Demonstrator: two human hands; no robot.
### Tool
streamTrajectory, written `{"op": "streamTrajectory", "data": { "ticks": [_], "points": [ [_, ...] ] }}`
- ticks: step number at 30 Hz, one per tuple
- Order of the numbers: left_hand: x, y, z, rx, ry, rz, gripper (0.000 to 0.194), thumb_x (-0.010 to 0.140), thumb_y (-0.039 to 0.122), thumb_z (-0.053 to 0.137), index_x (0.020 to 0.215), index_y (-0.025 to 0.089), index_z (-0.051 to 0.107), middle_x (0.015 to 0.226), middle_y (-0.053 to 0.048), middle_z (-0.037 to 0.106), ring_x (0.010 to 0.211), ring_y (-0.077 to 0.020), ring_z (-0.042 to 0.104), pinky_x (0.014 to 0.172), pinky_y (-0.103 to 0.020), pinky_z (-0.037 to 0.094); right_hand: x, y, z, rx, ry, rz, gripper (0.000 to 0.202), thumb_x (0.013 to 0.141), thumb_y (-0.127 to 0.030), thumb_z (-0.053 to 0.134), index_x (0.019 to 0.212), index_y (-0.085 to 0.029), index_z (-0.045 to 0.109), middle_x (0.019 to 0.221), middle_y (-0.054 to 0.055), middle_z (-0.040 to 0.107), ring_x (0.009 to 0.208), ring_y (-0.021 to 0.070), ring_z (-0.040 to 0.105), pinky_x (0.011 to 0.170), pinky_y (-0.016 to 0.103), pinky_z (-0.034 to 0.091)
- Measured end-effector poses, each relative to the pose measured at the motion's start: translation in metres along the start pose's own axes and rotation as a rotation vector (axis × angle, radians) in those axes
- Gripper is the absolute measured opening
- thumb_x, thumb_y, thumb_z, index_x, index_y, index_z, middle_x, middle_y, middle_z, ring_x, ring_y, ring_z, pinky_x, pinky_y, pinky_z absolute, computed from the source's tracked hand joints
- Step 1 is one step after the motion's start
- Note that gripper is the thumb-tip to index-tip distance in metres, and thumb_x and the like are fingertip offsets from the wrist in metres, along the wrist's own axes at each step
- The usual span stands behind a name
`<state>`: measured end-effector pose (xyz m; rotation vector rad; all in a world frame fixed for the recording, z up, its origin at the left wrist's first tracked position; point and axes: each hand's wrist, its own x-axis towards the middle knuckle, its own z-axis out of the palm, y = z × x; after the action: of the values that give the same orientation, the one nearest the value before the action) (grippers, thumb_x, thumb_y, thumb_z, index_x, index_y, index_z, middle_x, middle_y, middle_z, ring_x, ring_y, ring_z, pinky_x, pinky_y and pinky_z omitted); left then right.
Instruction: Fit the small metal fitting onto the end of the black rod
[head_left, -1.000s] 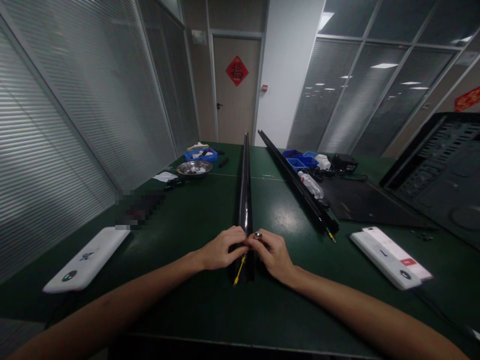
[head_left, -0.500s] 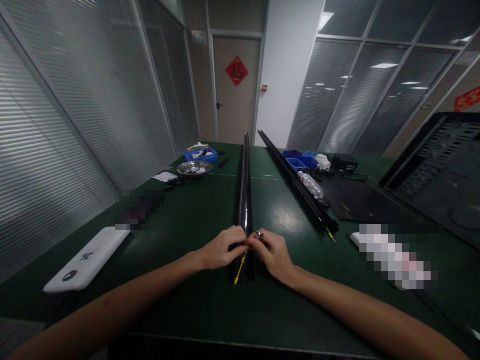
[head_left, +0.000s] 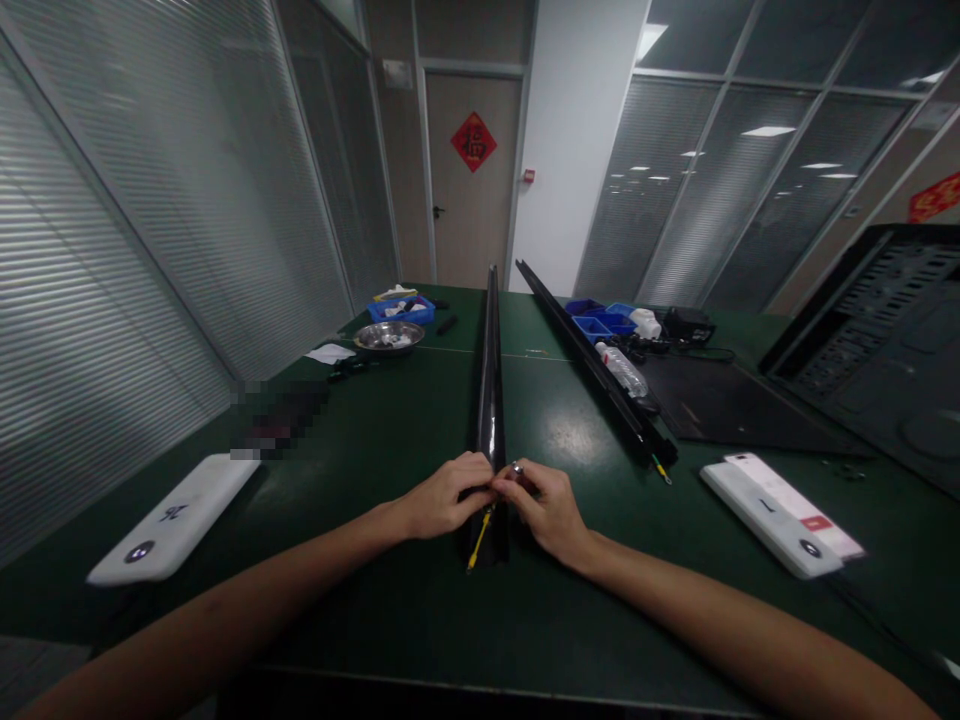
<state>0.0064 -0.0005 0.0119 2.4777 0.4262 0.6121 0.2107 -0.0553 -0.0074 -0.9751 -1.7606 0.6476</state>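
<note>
We see two bare forearms, a left forearm (head_left: pixel 300 575) and a right forearm (head_left: pixel 712 608), each broader toward the near edge and tapering to a slim, uncovered wrist. The left hand (head_left: pixel 444 497) is bare as well. On one finger of the right hand (head_left: pixel 551 508) we notice a ring (head_left: pixel 517 469), silvery and glinting, its finer detail too small for us to read.

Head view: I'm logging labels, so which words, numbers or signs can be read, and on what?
"福": red diamond on the door.
Perhaps "26", not clear: left white device.
Too small or blurred: marks on right white device, pale slab and red wall box.
Cut off, unreadable: red banner.
</note>
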Motion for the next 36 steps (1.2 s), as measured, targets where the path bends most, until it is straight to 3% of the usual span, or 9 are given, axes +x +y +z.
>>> {"op": "streamTrajectory", "data": {
  "ticks": [9, 19, 28, 36],
  "points": [
    [-0.0016, 0.0004, 0.0013, 0.005, 0.031, -0.004, 0.016, 0.103, 0.023, 0.051, 0.103, 0.015, 0.065, 0.102, -0.008, 0.066, 0.097, -0.0218, 0.058, 0.094, -0.037, 0.046, 0.001, -0.0032, -0.0015, -0.028, 0.002, -0.081, 0.032, 0.104, -0.038, 0.056, 0.084, -0.018, 0.071, 0.076, 0.003, 0.066, 0.067, 0.0162, 0.061, 0.066, 0.027, 0.048],
    [-0.0003, -0.0008, 0.0014, -0.005, 0.004, -0.003, 0.02, 0.106, 0.022, 0.047, 0.102, 0.017, 0.066, 0.099, -0.007, 0.066, 0.096, -0.0212, 0.058, 0.093, -0.035, 0.045, -0.0006, 0.0028, 0.0003, 0.013, 0.006, 0.019, 0.029, 0.1, -0.041, 0.063, 0.085, -0.018, 0.071, 0.067, 0.0, 0.063, 0.057, 0.0141, 0.056, 0.056, 0.025, 0.044],
    [-0.0018, 0.0002, 0.001, 0.007, 0.039, 0.005, 0.015, 0.102, 0.024, 0.052, 0.103, 0.015, 0.065, 0.1, -0.008, 0.065, 0.097, -0.0222, 0.058, 0.092, -0.036, 0.047, 0.0001, -0.0024, -0.0016, -0.017, -0.006, -0.078, 0.029, 0.104, -0.035, 0.056, 0.086, -0.019, 0.071, 0.078, 0.002, 0.066, 0.067, 0.0157, 0.06, 0.067, 0.026, 0.047],
    [-0.0007, -0.0001, 0.0005, -0.005, 0.004, -0.002, 0.017, 0.104, 0.02, 0.049, 0.105, 0.017, 0.066, 0.102, -0.007, 0.065, 0.099, -0.0216, 0.058, 0.093, -0.035, 0.045, -0.0007, 0.0031, 0.0004, 0.03, -0.005, 0.01, 0.026, 0.1, -0.037, 0.063, 0.085, -0.017, 0.07, 0.069, -0.001, 0.063, 0.058, 0.0129, 0.055, 0.058, 0.024, 0.043]
  ]
}}
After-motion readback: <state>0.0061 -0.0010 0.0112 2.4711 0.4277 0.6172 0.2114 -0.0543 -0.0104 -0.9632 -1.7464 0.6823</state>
